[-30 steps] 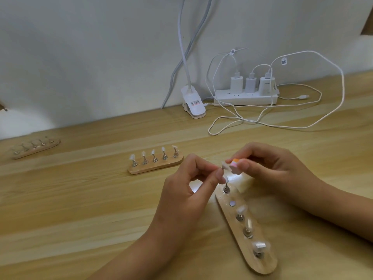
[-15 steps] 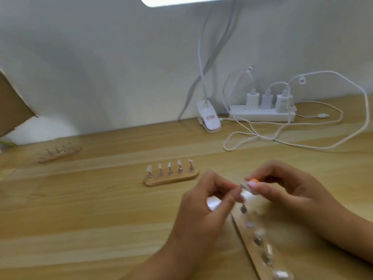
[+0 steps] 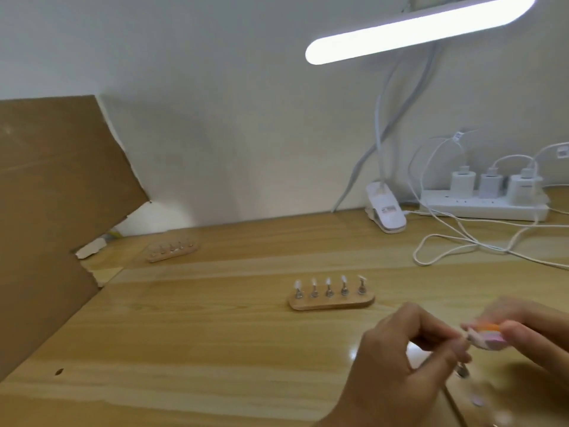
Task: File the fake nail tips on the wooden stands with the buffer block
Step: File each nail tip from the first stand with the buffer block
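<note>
Left hand point(image 3: 400, 362): lower right of the frame, fingers curled, thumb and forefinger pinching a nail tip point(image 3: 472, 339) above its metal peg; motion-blurred.
Right hand point(image 3: 529, 331): right edge, pinching the orange-and-pink buffer block point(image 3: 489, 334), which touches that tip.
Near stand point(image 3: 477, 402): bottom right corner, largely cut off and blurred; the pinched tip appears to sit at its far end.
Middle stand point(image 3: 331, 302): centre of the surface point(image 3: 215, 349), five tips upright, well apart from the hands.
Far stand point(image 3: 172, 252): left of centre, near the cardboard sheet point(image 3: 55, 211); its tips are too small to judge.
Background: lit lamp bar point(image 3: 415, 29) upper right, power strip point(image 3: 483, 208) at right by the wall.
Progress: filing seems under way on one tip of the near stand, and its other tips likely come next. Whether the other two stands are already filed cannot be told.
</note>
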{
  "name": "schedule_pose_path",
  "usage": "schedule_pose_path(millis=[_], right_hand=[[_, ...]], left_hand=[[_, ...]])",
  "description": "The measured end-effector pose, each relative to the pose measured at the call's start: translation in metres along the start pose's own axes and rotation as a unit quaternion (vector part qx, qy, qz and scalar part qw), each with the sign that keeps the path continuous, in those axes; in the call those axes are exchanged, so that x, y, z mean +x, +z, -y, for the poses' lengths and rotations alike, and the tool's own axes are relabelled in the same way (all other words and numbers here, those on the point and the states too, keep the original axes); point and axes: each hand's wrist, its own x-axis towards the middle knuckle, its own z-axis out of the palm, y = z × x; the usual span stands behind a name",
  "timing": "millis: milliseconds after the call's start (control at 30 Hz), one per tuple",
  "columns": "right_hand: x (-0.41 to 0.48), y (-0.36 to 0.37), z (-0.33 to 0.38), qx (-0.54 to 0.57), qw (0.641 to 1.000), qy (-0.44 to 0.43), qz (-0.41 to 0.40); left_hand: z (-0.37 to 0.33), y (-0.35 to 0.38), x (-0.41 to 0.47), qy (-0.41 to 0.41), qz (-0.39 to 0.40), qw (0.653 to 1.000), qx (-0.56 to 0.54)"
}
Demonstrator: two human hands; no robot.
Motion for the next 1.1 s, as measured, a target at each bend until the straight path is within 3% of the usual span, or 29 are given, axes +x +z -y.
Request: schedule_pose_path(millis=[133, 467, 600, 733, 867, 1000, 1100], right_hand=[[0.002, 0.001, 0.029, 0.061, 0.997, 0.012, -0.045], [0.005, 0.003, 0.044, 0.126, 0.991, 0.037, -0.003], [0.003, 0.004, 0.047, 0.127, 0.992, 0.004, -0.011], [0.005, 0.003, 0.044, 0.124, 0.992, 0.036, 0.005], [0.002, 0.004, 0.045, 0.100, 0.995, -0.012, -0.013], [0.004, 0.002, 0.041, 0.101, 0.995, 0.009, -0.017], [0.002, 0.004, 0.043, 0.079, 0.996, -0.039, -0.026]], left_hand=[[0.004, 0.004, 0.000, 0.043, -0.013, 0.999, -0.001], [0.008, 0.003, -0.003, 0.040, -0.013, 0.999, -0.011], [0.006, 0.002, -0.003, 0.039, -0.007, 0.999, -0.010], [0.005, 0.003, -0.004, 0.030, -0.006, 0.999, -0.016], [0.004, 0.003, -0.004, 0.037, 0.003, 0.999, -0.006], [0.005, 0.003, -0.004, 0.046, 0.007, 0.999, 0.002], [0.004, 0.003, -0.003, 0.045, 0.000, 0.999, 0.011]])
